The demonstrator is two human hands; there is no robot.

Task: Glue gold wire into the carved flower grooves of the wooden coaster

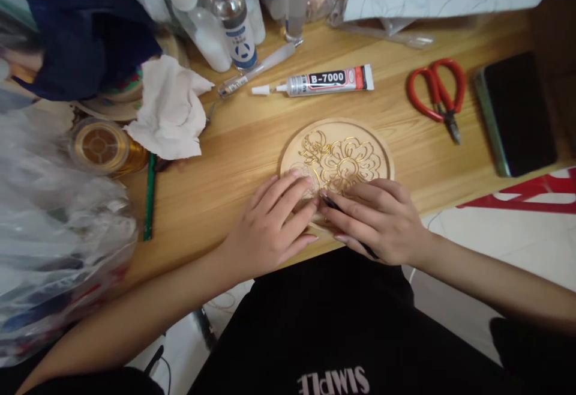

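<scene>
A round wooden plate (288, 153) with a raised rim lies near the table's front edge. Thin gold wire (348, 164) forms a flower and curls on its face. The fingers of my left hand (274, 221) are stretched out over the plate's lower left, fingertips resting on the pattern; its index finger nearly meets my other hand. My right hand (382, 218) is closed around a slim black tool, apparently tweezers (332, 203), its front end at the plate's lower part. The tool's tip and whatever lies under the fingertips are hidden.
Behind the plate lies a B-7000 glue tube (330, 80), with a clear pen (261, 68) and bottles (236, 29) beyond. Red-handled pliers (438, 92) and a phone (517, 116) are at right. A gold wire spool (101, 146), crumpled tissue (168, 110) and green pencil (150, 200) are left.
</scene>
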